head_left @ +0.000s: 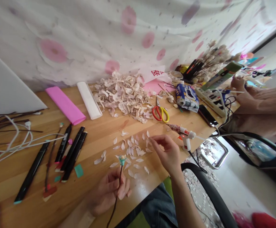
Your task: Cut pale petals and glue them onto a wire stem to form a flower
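My left hand [113, 186] is closed round a thin brown flower stem [116, 199] topped by a small teal and cream bud [122, 160]. To its right, my right hand [166, 152] pinches a pale petal [148, 142] between thumb and fingertips. Loose pale petals [134, 148] lie scattered on the wood between both hands. Just beyond my right hand rests a hot glue gun [181, 133] with a speckled nozzle and a red light. Scissors [161, 114] with red and yellow handles lie behind it.
A large heap of petals [125, 93] sits at the back. Pink [65, 104] and white crepe paper rolls [89, 99], black markers [73, 152] and white cables [16, 133] are on the left. A phone [207, 115] and power strip [211, 101] lie right, near another person's sleeve [263, 99].
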Demonstrator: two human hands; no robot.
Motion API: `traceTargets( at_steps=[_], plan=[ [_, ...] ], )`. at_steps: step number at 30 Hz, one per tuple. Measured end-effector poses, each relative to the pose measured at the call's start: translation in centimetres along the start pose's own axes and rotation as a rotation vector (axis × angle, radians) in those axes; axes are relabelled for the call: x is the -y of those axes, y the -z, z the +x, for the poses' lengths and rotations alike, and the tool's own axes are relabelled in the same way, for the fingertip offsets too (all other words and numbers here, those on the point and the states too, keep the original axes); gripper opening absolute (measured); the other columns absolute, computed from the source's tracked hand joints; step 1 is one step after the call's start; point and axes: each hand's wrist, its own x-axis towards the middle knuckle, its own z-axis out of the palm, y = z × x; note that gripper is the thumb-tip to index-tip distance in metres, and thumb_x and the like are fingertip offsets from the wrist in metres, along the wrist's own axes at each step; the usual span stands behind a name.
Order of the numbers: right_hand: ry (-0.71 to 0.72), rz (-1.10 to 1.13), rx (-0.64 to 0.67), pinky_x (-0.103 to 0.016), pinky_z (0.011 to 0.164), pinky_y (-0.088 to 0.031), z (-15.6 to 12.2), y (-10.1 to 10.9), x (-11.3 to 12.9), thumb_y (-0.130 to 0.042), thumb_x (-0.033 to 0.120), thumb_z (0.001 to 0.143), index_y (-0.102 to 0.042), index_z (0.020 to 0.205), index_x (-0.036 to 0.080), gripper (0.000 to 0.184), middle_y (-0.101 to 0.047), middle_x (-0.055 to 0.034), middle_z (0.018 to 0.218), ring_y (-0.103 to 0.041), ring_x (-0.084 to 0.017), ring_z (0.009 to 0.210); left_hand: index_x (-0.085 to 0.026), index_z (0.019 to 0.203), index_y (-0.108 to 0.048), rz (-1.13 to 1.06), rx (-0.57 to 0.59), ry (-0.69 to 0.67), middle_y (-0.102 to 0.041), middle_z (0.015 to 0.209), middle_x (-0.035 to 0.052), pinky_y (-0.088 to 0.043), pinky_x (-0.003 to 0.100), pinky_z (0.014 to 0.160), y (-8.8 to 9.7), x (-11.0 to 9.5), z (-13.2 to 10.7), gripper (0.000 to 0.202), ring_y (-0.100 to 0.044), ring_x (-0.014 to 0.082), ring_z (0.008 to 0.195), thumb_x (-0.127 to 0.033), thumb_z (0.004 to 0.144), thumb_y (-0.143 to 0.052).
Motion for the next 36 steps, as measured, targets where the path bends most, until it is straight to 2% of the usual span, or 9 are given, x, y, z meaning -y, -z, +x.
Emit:
traceTargets(
  at_steps=[6, 10, 14, 17, 20, 23, 28, 32, 36],
  plan=[
    [-0.108, 0.231, -0.071, -0.033, 0.068, -0.057, -1.0, 0.7, 0.7, -0.078, 0.042, 0.082, -0.067, 0.083, 0.024, 0.021, -0.071, -0.0027, 0.077, -0.067, -0.020, 0.072, -0.018, 0.082, -0.067, 0.027, 0.050, -0.006, -0.056, 0.059, -0.0061, -0.043, 0.032, 0.071, 0.2, 0.2, -0.1, 0.028, -0.048, 0.0121, 0.055, -0.044, 0.085, -0.076],
    [-0.192, 0.354, -0.049, -0.029, 0.060, -0.052, -1.3, 0.9, 0.3, -0.081, 0.039, 0.078, -0.072, 0.083, 0.024, 0.019, -0.068, -0.0004, 0.072, -0.062, -0.018, 0.065, -0.020, 0.076, -0.069, 0.049, 0.117, 0.024, -0.056, 0.053, -0.0055, -0.040, 0.031, 0.071, 0.1, 0.4, -0.2, 0.027, -0.048, 0.0094, 0.050, -0.044, 0.079, -0.083],
    [-0.267, 0.475, -0.010, -0.030, 0.056, -0.050, -1.1, 1.1, 0.0, -0.080, 0.042, 0.077, -0.074, 0.085, 0.024, 0.020, -0.067, 0.0000, 0.068, -0.058, -0.016, 0.057, -0.022, 0.080, -0.072, 0.040, 0.182, 0.025, -0.056, 0.053, -0.0051, -0.041, 0.029, 0.071, 0.3, 0.5, -0.1, 0.022, -0.046, 0.0090, 0.051, -0.042, 0.082, -0.080],
    [-0.305, 0.556, 0.016, -0.031, 0.057, -0.051, -0.9, 1.2, 0.2, -0.081, 0.047, 0.076, -0.074, 0.084, 0.025, 0.024, -0.069, -0.0015, 0.071, -0.061, -0.017, 0.061, -0.023, 0.084, -0.073, -0.013, 0.154, -0.011, -0.053, 0.054, -0.0058, -0.042, 0.026, 0.071, 0.2, 0.4, 0.1, 0.018, -0.043, 0.0086, 0.053, -0.039, 0.084, -0.080],
    [-0.337, 0.608, 0.051, -0.030, 0.060, -0.054, -0.8, 1.3, 0.5, -0.083, 0.051, 0.074, -0.073, 0.082, 0.025, 0.029, -0.075, -0.0059, 0.088, -0.068, -0.020, 0.073, -0.022, 0.085, -0.074, -0.049, 0.121, -0.038, -0.052, 0.055, -0.0061, -0.042, 0.026, 0.072, -0.2, 0.1, 0.3, 0.016, -0.041, 0.0085, 0.055, -0.037, 0.083, -0.080],
    [-0.353, 0.628, 0.093, -0.027, 0.054, -0.053, -1.0, 1.1, 1.0, -0.084, 0.051, 0.075, -0.072, 0.083, 0.024, 0.031, -0.075, -0.0049, 0.081, -0.066, -0.018, 0.065, -0.022, 0.084, -0.074, -0.061, 0.083, -0.033, -0.051, 0.055, -0.0062, -0.042, 0.026, 0.072, -0.6, -0.2, 0.3, 0.017, -0.042, 0.0084, 0.055, -0.037, 0.082, -0.081],
    [-0.326, 0.605, 0.191, -0.026, 0.054, -0.054, -2.1, 0.4, 2.8, -0.084, 0.047, 0.078, -0.078, 0.087, 0.024, 0.026, -0.069, -0.0009, 0.069, -0.062, -0.014, 0.056, -0.021, 0.082, -0.073, -0.062, 0.037, -0.028, -0.052, 0.055, -0.0062, -0.043, 0.026, 0.071, -0.8, -0.3, 0.3, 0.021, -0.043, 0.0081, 0.055, -0.038, 0.080, -0.083],
    [-0.164, 0.468, 0.313, -0.025, 0.059, -0.055, -2.5, 0.3, 4.7, -0.075, 0.040, 0.090, -0.080, 0.096, 0.026, 0.016, -0.067, -0.0015, 0.078, -0.064, -0.014, 0.063, -0.020, 0.081, -0.073, -0.061, 0.009, -0.023, -0.053, 0.055, -0.0062, -0.043, 0.024, 0.070, -0.9, -0.2, 0.3, 0.022, -0.044, 0.0075, 0.055, -0.039, 0.079, -0.084],
    [-0.051, 0.416, 0.402, -0.024, 0.062, -0.054, -2.5, 0.0, 5.8, -0.066, 0.031, 0.097, -0.081, 0.104, 0.030, 0.017, -0.063, -0.0011, 0.081, -0.064, -0.014, 0.067, -0.019, 0.080, -0.073, -0.064, 0.005, -0.020, -0.053, 0.055, -0.0058, -0.044, 0.024, 0.069, -0.9, -0.3, 0.4, 0.023, -0.046, 0.0078, 0.055, -0.039, 0.078, -0.085]
  ],
)
